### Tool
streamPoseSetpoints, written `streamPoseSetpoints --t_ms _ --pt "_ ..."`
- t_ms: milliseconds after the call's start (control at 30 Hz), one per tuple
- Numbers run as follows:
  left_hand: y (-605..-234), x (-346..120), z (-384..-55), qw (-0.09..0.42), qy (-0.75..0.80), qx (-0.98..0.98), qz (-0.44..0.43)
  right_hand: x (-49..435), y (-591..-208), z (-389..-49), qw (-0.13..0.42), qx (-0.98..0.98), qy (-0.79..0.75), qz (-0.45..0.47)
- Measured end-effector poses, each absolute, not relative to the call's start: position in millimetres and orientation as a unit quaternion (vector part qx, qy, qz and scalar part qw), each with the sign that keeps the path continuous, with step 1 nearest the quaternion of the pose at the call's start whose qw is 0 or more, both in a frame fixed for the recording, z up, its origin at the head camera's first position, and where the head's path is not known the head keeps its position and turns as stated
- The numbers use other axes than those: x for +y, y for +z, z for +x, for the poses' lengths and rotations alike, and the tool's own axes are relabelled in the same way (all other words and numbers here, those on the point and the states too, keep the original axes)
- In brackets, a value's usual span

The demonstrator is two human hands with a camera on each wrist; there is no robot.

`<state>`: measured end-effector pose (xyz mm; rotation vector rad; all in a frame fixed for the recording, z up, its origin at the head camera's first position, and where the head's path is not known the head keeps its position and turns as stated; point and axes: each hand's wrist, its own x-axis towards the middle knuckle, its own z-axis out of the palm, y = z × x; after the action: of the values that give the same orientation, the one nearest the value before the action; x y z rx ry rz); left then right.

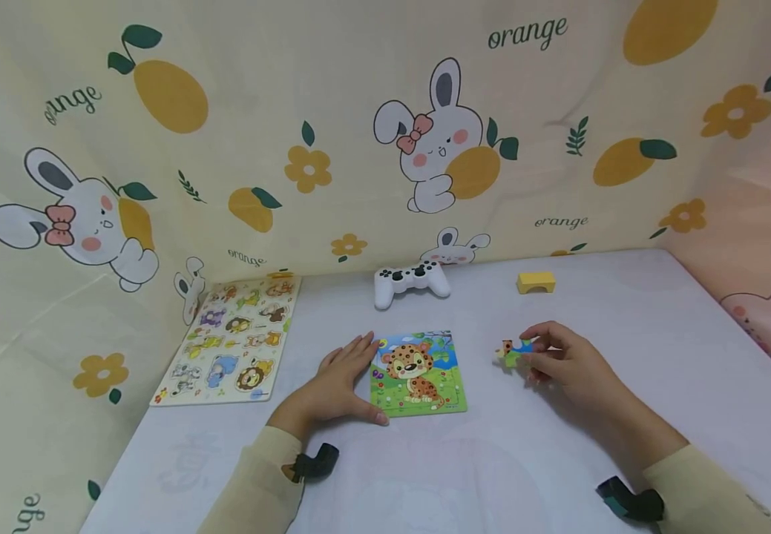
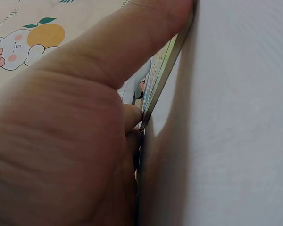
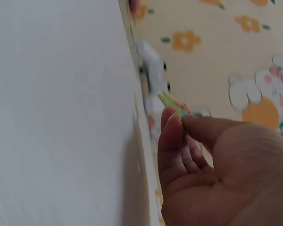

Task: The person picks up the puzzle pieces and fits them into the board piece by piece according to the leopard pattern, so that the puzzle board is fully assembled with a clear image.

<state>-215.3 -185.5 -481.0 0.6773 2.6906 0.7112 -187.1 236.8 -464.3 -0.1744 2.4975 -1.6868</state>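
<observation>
A square leopard jigsaw puzzle (image 1: 415,374) lies flat on the white table. At its left side rests my left hand (image 1: 338,386), fingers stretched along the upper left edge and thumb at the lower left corner. The left wrist view has the thumb (image 2: 108,52) close up against the puzzle's thin edge (image 2: 165,80). To the right of the puzzle, my right hand (image 1: 568,363) pinches a small jigsaw piece (image 1: 510,354) coloured green, blue and brown, between thumb and fingers. In the right wrist view the piece (image 3: 172,102) sticks out past the fingertips, above the table.
Behind the puzzle sits a white game controller (image 1: 412,282). A yellow arch block (image 1: 536,282) stands at the back right. On the left lies a large animal puzzle board (image 1: 225,345). Patterned cloth (image 1: 332,96) rises behind the table and along its sides.
</observation>
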Motion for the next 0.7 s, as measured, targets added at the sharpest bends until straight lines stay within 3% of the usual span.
streamPoseSetpoints --t_ms 300,700 --pt "-478.7 -185.4 -214.3 0.141 0.248 0.93 0.233 187.2 -467.4 -189.7 0.098 0.771 -0.624 -0.089" --pt "-479.2 -185.7 -214.7 0.141 0.251 0.929 0.232 133.4 -469.8 -202.9 0.136 0.742 -0.653 -0.065"
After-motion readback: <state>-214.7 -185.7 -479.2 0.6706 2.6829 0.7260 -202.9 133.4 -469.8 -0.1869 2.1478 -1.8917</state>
